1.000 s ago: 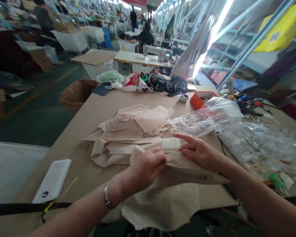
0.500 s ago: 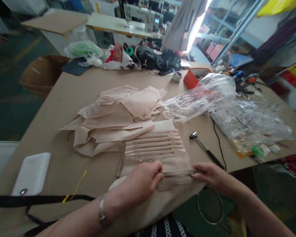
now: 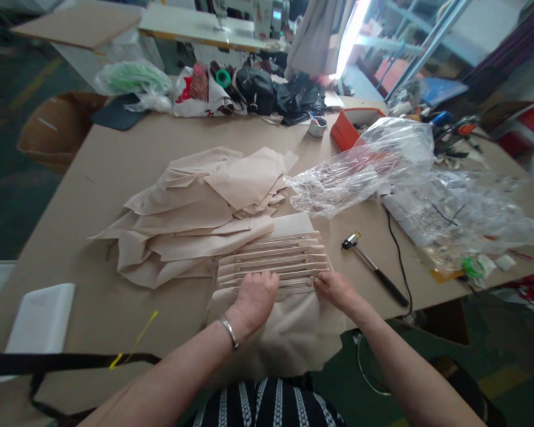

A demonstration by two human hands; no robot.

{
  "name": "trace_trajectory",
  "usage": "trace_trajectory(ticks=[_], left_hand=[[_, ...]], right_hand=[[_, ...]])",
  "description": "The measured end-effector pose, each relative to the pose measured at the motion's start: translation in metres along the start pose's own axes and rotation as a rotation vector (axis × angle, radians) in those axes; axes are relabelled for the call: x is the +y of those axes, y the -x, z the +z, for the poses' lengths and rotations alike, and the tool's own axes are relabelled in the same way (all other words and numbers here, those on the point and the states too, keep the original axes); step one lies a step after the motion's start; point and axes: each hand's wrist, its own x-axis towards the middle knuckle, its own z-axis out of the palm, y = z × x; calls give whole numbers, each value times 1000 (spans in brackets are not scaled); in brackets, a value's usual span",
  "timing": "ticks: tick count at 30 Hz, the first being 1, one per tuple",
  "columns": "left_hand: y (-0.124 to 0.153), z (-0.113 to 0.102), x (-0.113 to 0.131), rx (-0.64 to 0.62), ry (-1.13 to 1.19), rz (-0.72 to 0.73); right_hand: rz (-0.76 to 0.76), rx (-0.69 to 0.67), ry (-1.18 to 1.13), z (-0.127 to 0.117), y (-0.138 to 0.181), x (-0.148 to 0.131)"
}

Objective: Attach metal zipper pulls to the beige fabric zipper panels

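Observation:
A beige fabric piece with a zipper lies at the table's front edge, and its lower part hangs over toward me. My left hand, a bracelet on its wrist, has its fingers curled on this piece near the left part of the zipper. At the zipper's right end my right hand pinches the same piece beside a small metal pull. Just beyond my hands, several similar zippered pieces overlap in a staggered stack. A loose pile of beige fabric lies behind them to the left.
A hammer with a black handle lies to the right, beside a black cord. Clear plastic bags and an orange box are farther back. On the left are a white plastic object and a black strap.
Both hands have moved away from me with the zippered piece, onto the near end of the stack. The piece now lies lined up below the other zippers.

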Motion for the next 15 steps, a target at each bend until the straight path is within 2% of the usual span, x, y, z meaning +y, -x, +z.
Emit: trace_trajectory(ticks=[4,5,8,11,15], left_hand=[[20,25,9,186,-61,331],[23,33,9,216,-77,365],[21,55,2,260,-97,366],[12,59,-9,291,-83,344],[6,52,-19,325,-70,354]], right_hand=[[-26,-26,22,-2,-5,1],[-35,-31,29,-2,-8,1],[-61,-36,59,-4,-20,-1],[-99,-44,99,-16,-34,-6],[-154,-112,235,-60,-56,-23]])
